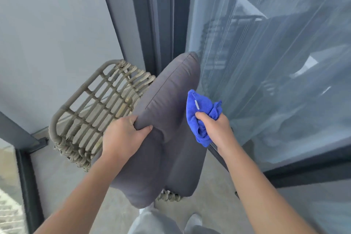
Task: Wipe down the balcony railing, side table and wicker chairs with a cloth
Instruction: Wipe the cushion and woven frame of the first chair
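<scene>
A grey padded cushion (167, 125) fills the middle of the frame, covering most of the wicker chair (91, 112), whose woven, open-lattice frame shows at centre left; a dark door frame (152, 15) rises at upper centre, with sheer curtain behind glass (275, 53) on the right; the left hand (123, 135) clamps the cushion's soft edge; the right hand (214, 129) is clenched around a bunched blue microfibre cloth (201, 114), just right of the cushion at centre.
</scene>
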`<state>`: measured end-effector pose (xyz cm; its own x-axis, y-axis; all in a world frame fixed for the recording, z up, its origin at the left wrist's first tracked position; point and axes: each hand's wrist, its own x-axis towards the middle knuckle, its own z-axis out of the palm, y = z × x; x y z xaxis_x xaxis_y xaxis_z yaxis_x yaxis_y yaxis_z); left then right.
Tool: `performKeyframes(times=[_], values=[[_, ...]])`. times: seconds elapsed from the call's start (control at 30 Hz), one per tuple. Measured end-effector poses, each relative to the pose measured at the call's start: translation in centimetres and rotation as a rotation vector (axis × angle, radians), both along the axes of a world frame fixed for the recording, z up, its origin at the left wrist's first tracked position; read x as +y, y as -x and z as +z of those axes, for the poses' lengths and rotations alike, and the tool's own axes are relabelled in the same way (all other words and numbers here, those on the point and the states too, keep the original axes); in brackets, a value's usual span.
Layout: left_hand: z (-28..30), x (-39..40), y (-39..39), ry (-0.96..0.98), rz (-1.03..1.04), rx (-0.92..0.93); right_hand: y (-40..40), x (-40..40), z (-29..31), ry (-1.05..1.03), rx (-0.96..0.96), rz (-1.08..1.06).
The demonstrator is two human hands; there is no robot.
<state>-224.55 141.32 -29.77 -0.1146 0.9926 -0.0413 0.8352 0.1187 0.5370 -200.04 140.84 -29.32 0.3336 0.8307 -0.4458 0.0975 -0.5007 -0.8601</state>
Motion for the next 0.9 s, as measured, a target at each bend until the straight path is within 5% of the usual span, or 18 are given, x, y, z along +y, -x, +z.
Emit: performKeyframes(times=[0.23, 0.43, 0.9], values=[[3.8, -1.3, -2.1, 0.0, -0.019, -0.256, -2.9, -4.0, 1.2, 0.02, 0.048, -0.137], [4.9, 0.8, -4.0, 0.072, -0.237, -0.295, -4.6, -5.7, 1.5, -0.021, 0.087, -0.372], [5.1, 4.3, -7.3, 0.202, -0.904, -0.017, -2.7, -14.4, 1.6, -0.066, 0.121, -0.959]])
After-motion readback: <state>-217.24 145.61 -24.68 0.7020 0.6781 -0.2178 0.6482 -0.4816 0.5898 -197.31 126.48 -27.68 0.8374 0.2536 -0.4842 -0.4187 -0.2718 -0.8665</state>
